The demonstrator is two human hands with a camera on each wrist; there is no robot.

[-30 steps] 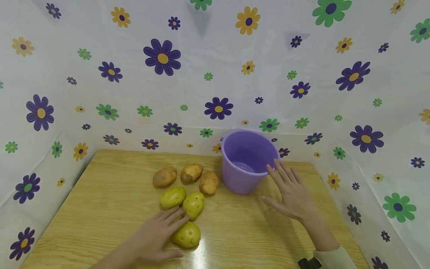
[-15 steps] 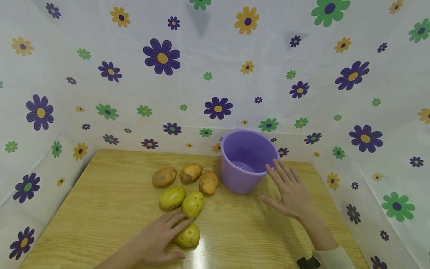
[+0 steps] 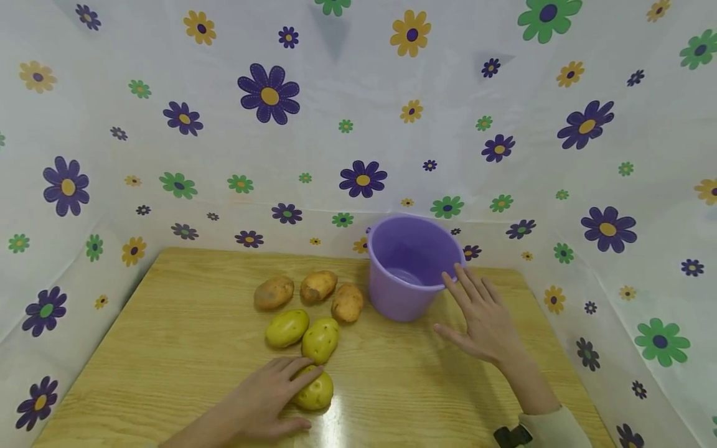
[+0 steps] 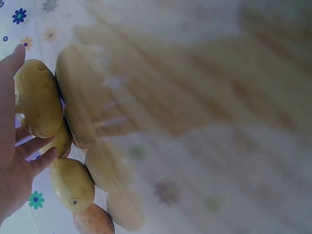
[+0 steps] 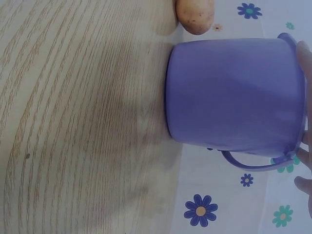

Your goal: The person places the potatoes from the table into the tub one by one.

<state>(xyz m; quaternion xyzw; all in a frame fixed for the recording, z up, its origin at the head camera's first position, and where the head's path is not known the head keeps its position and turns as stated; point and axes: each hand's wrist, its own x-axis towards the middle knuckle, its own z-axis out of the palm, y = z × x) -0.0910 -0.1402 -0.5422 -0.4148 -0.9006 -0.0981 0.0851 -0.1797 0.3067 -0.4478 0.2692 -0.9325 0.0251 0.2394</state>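
Note:
My left hand [image 3: 260,395] hovers at the nearest yellow-green potato [image 3: 315,389], its fingers fairly straight over the far left side and the thumb apart on the near side. In the left wrist view that potato [image 4: 41,100] lies between thumb and fingers; whether they touch it I cannot tell. Just beyond are two more yellow-green potatoes, one on the right [image 3: 320,340] and one on the left [image 3: 287,328]. At the right, a purple bucket [image 3: 400,298] stands upright, and my right hand [image 3: 487,323] is spread with its fingertips by the rim.
Three brown potatoes, left [image 3: 274,293], middle [image 3: 318,286] and right [image 3: 348,303], lie in the back row left of the bucket. The wooden table [image 3: 168,348] meets a flowered white sheet [image 3: 313,149] at the back and both sides.
My left hand has shifted slightly right and toward me, away from the middle yellow-green potato and further over the nearest one. The right hand and bucket stay put.

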